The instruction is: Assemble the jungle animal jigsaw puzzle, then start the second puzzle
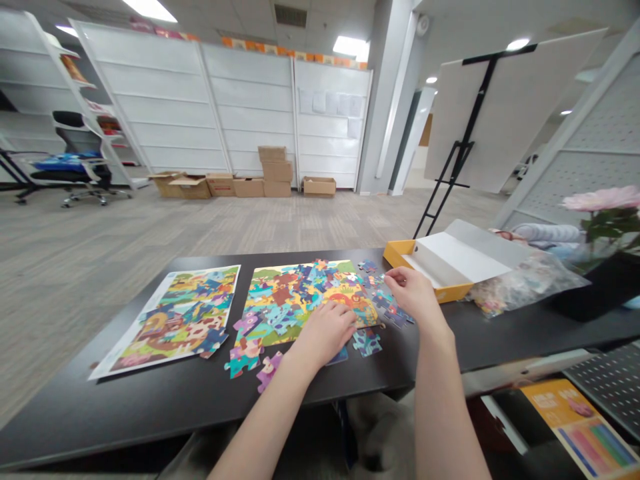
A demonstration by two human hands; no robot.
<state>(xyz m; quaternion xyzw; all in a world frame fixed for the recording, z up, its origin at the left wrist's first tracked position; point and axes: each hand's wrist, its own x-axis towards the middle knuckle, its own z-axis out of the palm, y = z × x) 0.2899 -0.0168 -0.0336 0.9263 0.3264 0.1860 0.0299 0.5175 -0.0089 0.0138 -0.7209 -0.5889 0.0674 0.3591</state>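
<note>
A colourful picture sheet [280, 297] lies mid-table with several puzzle pieces spread over it. My left hand [330, 328] rests palm down on its lower right part, fingers slightly bent and apart; no piece shows in it. To the right, my right hand [411, 288] is pinched at the fingertips above loose blue-purple pieces [393, 310]; a small piece seems to be at the fingertips, too small to make out. Pink and teal pieces [243, 358] lie at the sheet's lower left, and a blue-green piece [367, 342] is right of my left hand.
Another picture sheet [173, 333] with pieces on it lies on the black table [210, 400] at left. An open yellow box [453, 292], a clear plastic bag [525, 283] and a dark flower pot [607, 287] stand at right. Behind is an easel [465, 143].
</note>
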